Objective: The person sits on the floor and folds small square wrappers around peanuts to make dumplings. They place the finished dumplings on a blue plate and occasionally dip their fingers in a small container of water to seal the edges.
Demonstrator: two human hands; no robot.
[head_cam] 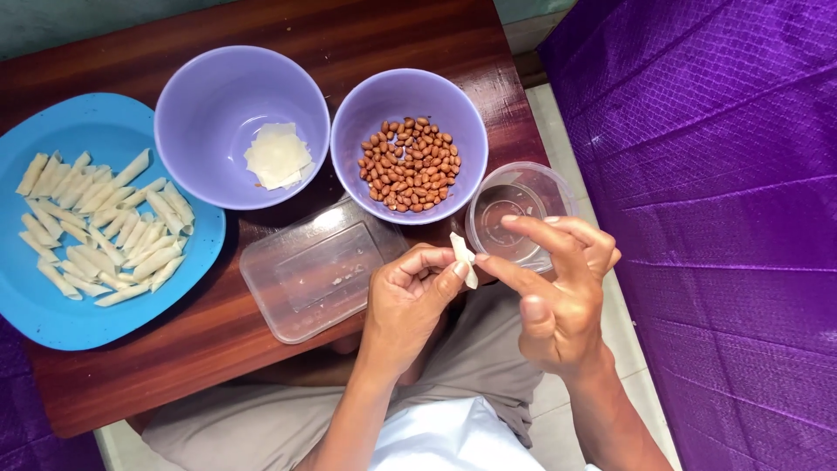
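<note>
Pinching a small white wrapper [464,259] between thumb and forefinger, the left hand [410,301] is closing on it just past the near edge of a dark wooden table [200,349]; the right hand [558,292] is touching the same wrapper with thumb and forefinger tips while its other fingers are spreading loosely, so the piece is sitting between both hands, over the person's lap. A blue plate [52,314] is lying at the table's left, carrying many thin rolled pastries [105,228]. Two lilac bowls are standing side by side behind the hands: one bowl with flat wrappers [277,155], one bowl with peanuts [410,166]. A clear rectangular tub [314,270] is resting just left of the left hand, and a clear round tub [516,214] is sitting just behind the right hand. Purple quilted fabric [715,218] is filling the right side, beside pale floor tiles [558,122].
</note>
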